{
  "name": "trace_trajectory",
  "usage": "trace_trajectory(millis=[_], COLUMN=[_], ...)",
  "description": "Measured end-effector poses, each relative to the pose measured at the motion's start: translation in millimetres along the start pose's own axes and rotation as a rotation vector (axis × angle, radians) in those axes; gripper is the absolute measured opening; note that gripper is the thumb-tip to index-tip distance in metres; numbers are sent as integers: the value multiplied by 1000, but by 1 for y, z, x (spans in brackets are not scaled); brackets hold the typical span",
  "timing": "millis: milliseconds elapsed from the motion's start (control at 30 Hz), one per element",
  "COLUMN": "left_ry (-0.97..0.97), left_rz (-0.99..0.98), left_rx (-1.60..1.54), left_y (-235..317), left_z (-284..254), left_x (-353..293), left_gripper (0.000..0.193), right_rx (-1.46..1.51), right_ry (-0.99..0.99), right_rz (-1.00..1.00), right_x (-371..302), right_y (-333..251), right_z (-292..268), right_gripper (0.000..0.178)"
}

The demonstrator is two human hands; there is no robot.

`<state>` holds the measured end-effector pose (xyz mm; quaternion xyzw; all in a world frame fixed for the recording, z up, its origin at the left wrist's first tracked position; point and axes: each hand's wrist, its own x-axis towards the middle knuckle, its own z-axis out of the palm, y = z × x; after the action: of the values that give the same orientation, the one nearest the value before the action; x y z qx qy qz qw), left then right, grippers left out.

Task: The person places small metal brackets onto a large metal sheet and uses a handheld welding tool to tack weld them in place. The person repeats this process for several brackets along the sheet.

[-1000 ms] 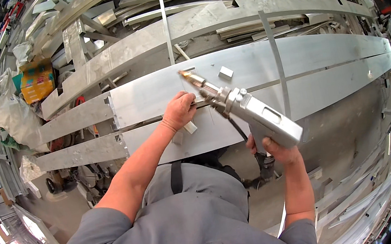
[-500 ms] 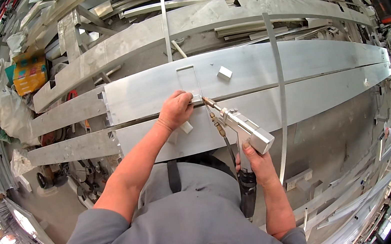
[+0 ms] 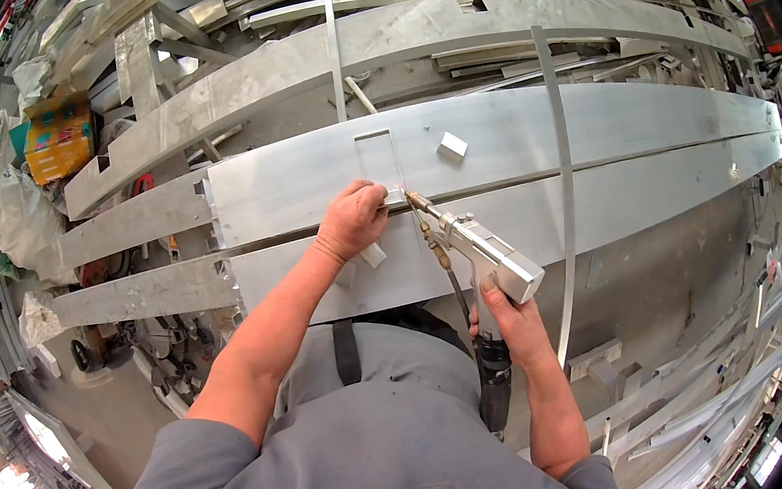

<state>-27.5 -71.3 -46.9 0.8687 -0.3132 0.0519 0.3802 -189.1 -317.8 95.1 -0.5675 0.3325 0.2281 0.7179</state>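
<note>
At the panel point(image 3: 517, 140) seam, your left hand point(image 3: 352, 220) pins a small tab point(image 3: 393, 198); your right hand point(image 3: 513, 319) grips the torch point(image 3: 478, 254), its welding seemingly unstarted.

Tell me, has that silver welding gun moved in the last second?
Yes. The welding gun has come down and left along the long metal panel, its tip now beside the left hand.

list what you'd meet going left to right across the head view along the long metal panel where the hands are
yellow box → white plastic bag → notched left end of the long metal panel → left hand → small metal block → handheld welding gun in the right hand → thin upright metal strip
</note>
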Motion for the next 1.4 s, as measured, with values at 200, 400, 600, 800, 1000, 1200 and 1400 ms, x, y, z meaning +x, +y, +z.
trace_trajectory(millis=[200, 400, 600, 800, 1000, 1200, 1400], left_ry=[0, -19, -19, -116, 7, -24, -45], left_rz=[17, -2, 0, 49, 44, 42, -21], left_rx=[5, -7, 9, 103, 55, 31, -6], left_y=[-1, 0, -1, -20, -15, -10, 1], left_z=[0, -1, 1, 13, 15, 9, -1], left_x=[0, 0, -1, -13, -10, -7, 0], left_gripper=[30, 30, 33, 22, 15, 28, 27], right_rx=[-14, -58, -54, -67, -52, -46, 32], right_ry=[22, -10, 4, -19, -37, -21, 11], right_rz=[36, 25, 32, 47, 50, 54, 34], right_x=[2, 6, 9, 9, 10, 6, -6], right_y=[-2, 1, -3, -6, -4, -3, 0], right_z=[4, 1, 2, 0, -1, -4, -6], right_gripper=[45, 47, 42, 41, 44, 43, 36])
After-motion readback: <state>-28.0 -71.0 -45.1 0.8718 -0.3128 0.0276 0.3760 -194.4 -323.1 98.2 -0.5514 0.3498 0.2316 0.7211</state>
